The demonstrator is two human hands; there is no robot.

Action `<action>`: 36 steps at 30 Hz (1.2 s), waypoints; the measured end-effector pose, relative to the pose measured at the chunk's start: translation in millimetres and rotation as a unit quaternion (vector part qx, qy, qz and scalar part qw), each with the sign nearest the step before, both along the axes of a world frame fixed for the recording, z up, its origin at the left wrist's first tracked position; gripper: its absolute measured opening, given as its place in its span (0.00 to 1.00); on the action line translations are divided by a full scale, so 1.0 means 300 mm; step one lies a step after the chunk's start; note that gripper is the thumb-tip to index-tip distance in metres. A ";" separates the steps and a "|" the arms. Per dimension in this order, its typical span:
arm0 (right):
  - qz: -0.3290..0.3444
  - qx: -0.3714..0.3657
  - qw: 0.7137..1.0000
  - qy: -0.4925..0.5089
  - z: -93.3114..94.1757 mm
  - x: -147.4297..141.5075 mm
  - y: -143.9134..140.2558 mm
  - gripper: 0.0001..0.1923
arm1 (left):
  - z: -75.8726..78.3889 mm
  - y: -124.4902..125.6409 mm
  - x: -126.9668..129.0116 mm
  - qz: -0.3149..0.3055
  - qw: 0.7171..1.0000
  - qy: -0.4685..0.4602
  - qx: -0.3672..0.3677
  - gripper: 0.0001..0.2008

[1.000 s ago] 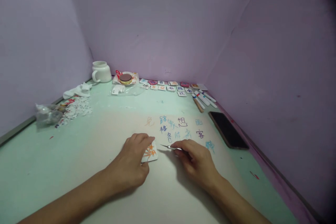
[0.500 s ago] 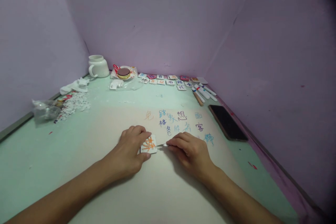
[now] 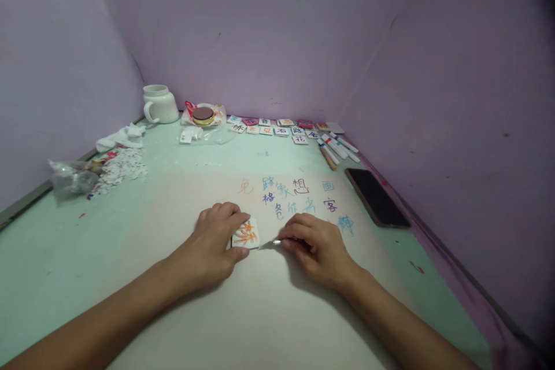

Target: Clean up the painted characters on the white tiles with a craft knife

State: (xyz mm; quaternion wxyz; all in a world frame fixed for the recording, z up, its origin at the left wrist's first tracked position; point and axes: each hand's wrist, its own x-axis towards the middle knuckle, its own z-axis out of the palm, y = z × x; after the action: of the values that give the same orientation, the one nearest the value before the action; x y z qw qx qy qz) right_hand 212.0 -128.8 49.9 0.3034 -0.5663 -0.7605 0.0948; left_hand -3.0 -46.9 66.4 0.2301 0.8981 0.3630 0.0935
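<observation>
My left hand (image 3: 217,241) grips a small white square tile (image 3: 251,233) between thumb and fingers, holding it on the pale work surface. The tile bears an orange character. My right hand (image 3: 313,247) is closed around a craft knife (image 3: 276,241) with a thin metal blade. The blade points left, its tip close to the tile's lower right corner; whether it touches I cannot tell. Most of the knife's handle is hidden in my fingers. Beyond my hands, coloured characters (image 3: 299,186) are written on the surface.
Several lettered tiles (image 3: 281,131) line the back, beside marker pens (image 3: 335,146). A dark phone (image 3: 376,198) lies right. At the left are a white mug (image 3: 160,105), white scraps (image 3: 124,170) and a clear plastic bag (image 3: 73,179). A round gold-rimmed lid (image 3: 203,115) sits on packaging.
The knife has moved from the middle of the tile's right side to its lower right corner. My left hand keeps its hold on the tile. The view has shifted slightly.
</observation>
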 end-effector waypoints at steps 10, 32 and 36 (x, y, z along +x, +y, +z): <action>-0.019 -0.008 1.000 -0.016 0.001 -0.013 0.008 0.09 | -0.010 0.003 0.000 0.002 1.000 -0.001 0.007 0.21; -0.020 -0.012 1.000 0.019 0.000 -0.006 0.013 0.09 | -0.011 0.002 0.000 0.005 1.000 0.000 0.008 0.20; 0.003 -0.028 1.000 0.010 0.005 -0.007 0.010 0.07 | -0.013 0.012 0.005 0.008 1.000 0.001 0.009 0.21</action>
State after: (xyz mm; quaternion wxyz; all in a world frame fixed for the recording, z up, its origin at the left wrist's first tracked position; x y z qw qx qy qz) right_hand 210.1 -125.9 51.4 0.2949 -0.5715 -0.7558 0.1230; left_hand -1.4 -43.4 62.6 0.2207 0.8973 0.3696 0.0977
